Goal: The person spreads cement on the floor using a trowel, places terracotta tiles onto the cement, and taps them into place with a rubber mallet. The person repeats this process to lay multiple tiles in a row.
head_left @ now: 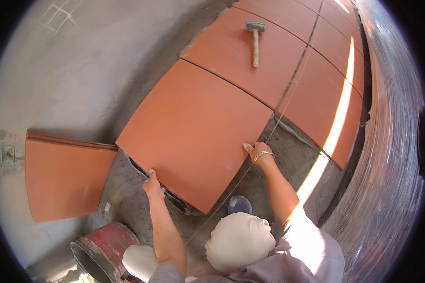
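A large square terracotta tile (196,134) lies in front of me, its far edge beside the laid tiles. My left hand (153,185) grips its near left edge, thumb on top and fingers underneath. With a chain bracelet on the wrist, my right hand (259,152) holds the right edge, its thumb on the top face and the other fingers largely hidden. Dark gaps show beneath the near edge, over rough grey mortar (293,162). A taut string (217,207) runs close by the tile's right side. A club hammer (256,47) rests on the laid tile beyond.
Several terracotta tiles (68,179) lean against the grey wall (71,80) at left. A mortar-stained red bucket (113,243) stands at lower left. Laid tiles (316,99) extend to the far right. Along the right side rises a stack wrapped in clear film (387,155).
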### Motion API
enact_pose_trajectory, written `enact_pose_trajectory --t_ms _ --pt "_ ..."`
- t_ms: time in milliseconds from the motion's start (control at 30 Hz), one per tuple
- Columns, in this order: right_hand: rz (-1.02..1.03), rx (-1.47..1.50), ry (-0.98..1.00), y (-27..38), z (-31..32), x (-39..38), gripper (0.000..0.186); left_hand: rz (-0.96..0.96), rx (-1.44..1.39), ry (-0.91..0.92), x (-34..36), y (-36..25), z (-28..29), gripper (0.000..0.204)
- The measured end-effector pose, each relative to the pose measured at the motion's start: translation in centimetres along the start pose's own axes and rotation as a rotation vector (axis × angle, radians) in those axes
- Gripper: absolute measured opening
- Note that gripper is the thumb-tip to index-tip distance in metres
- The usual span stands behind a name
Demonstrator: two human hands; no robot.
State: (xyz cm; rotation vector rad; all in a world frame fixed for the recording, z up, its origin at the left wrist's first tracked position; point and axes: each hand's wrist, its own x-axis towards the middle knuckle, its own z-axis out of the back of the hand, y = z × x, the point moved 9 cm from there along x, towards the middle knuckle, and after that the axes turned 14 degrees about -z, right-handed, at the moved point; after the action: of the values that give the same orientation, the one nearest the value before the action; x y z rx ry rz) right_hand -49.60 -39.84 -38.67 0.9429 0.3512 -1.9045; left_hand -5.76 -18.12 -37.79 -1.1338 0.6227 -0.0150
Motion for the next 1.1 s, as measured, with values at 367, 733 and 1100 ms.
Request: enact_pose_trajectory --t_ms 367,733,1100 --pt "0.123 -0.020 -0.084 3.4 3.4 -5.8 0.044 -0.650 0.865 -0.236 -2.3 -11.9 3.4 0.061" --pt "0.431 -0.331 -0.241 8.7 -2.9 -7.4 0.092 -0.496 1.347 0.742 -7.8 -3.8 -11.4 0.134" --pt "0.356 -0.415 -0.125 8.3 -5.7 -5.9 0.122 -0.486 1.342 0.751 -8.1 -2.7 -11.5 0.137"
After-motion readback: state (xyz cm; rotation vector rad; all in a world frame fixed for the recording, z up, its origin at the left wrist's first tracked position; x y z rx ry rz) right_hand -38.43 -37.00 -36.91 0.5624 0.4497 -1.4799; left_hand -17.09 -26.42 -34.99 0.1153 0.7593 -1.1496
